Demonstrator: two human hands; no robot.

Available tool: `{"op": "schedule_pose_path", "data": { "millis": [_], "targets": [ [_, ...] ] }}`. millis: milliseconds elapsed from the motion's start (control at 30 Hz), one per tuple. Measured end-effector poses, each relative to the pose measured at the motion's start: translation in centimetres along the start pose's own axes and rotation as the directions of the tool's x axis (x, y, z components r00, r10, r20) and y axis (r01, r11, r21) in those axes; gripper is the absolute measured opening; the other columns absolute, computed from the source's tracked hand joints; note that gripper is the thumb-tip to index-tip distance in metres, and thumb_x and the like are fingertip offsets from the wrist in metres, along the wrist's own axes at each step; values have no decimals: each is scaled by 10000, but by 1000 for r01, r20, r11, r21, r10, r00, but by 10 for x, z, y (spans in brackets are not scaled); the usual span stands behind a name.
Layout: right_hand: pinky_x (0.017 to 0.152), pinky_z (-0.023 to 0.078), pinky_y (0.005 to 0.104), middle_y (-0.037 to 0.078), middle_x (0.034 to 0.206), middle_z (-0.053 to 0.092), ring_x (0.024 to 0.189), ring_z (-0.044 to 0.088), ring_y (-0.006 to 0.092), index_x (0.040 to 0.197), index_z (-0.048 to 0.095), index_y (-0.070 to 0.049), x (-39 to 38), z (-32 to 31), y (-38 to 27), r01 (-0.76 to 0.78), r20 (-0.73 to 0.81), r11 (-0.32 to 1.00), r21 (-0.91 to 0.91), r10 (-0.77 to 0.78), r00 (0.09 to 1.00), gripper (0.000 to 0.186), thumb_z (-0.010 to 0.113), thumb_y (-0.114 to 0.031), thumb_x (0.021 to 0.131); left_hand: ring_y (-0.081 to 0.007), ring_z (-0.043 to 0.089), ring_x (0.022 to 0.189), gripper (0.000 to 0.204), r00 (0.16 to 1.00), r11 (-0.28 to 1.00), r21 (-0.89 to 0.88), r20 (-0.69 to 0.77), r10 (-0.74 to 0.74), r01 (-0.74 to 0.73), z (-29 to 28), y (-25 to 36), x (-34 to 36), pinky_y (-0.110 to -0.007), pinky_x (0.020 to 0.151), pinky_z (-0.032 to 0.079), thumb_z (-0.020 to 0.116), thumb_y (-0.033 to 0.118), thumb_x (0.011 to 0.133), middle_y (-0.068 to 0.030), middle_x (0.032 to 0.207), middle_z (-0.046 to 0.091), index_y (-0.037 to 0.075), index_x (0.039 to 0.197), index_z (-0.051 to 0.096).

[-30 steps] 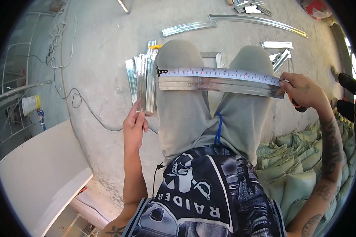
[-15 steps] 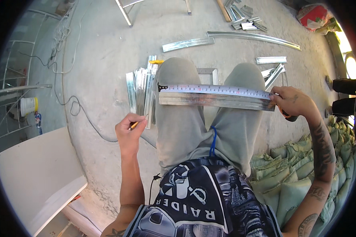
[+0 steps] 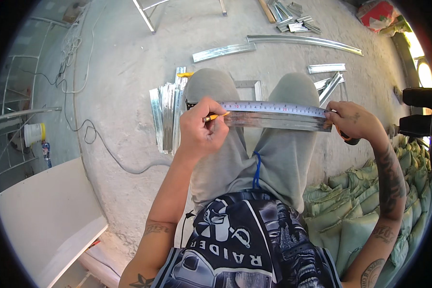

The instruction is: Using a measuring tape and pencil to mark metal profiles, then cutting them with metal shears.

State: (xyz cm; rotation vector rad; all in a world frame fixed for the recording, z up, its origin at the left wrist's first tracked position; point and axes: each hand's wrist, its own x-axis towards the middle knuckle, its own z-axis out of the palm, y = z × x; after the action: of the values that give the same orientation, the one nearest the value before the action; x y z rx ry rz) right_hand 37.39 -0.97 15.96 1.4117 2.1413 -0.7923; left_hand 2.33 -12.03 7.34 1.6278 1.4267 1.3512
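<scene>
Across my thighs lies a short metal channel (image 3: 278, 121), with the white blade of a tape measure (image 3: 264, 107) stretched along its far edge. In my left hand (image 3: 204, 128) is a yellow pencil (image 3: 216, 116), its tip pointing right at the channel and the tape. That hand covers the left end of both. My right hand (image 3: 353, 120) grips the tape at the channel's right end; the dark and orange tape case shows just below the fingers. A metal carpenter's square (image 3: 258, 91) rests on the floor between my knees.
Metal channel strips (image 3: 167, 115) lie left of my knee beside a yellow-handled tool (image 3: 185, 75). A long metal channel (image 3: 307, 43) and offcuts (image 3: 293, 19) lie ahead. Stacked green sacks (image 3: 360, 206) stand at right, a white board (image 3: 48, 216) and bucket (image 3: 33, 133) at left.
My left hand has come right and forward with the pencil, from beside my leg onto the left part of the channel and tape. My right hand keeps its hold.
</scene>
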Motion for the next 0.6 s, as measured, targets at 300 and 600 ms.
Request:
{"op": "schedule_pose_path", "data": {
  "millis": [300, 600],
  "targets": [
    [819, 474, 479, 211, 885, 661, 916, 624, 405, 991, 634, -11, -3, 2, -6, -13, -62, 1000, 14, 14, 998, 317, 506, -300, 969, -156, 587, 549, 140, 989, 981, 120, 6, 151, -150, 1, -4, -1, -270, 496, 465, 603, -41, 700, -53, 712, 620, 49, 805, 580],
    [844, 469, 467, 218, 931, 654, 949, 615, 406, 1005, 624, -11, -5, -3, -10, -45, -20, 998, 38, 46, 999, 279, 510, -264, 977, -190, 613, 565, 152, 981, 970, 149, -2, 193, -191, 4, -5, 1, -293, 506, 487, 610, -45, 694, -61, 703, 614, 49, 805, 567]
  ]
}}
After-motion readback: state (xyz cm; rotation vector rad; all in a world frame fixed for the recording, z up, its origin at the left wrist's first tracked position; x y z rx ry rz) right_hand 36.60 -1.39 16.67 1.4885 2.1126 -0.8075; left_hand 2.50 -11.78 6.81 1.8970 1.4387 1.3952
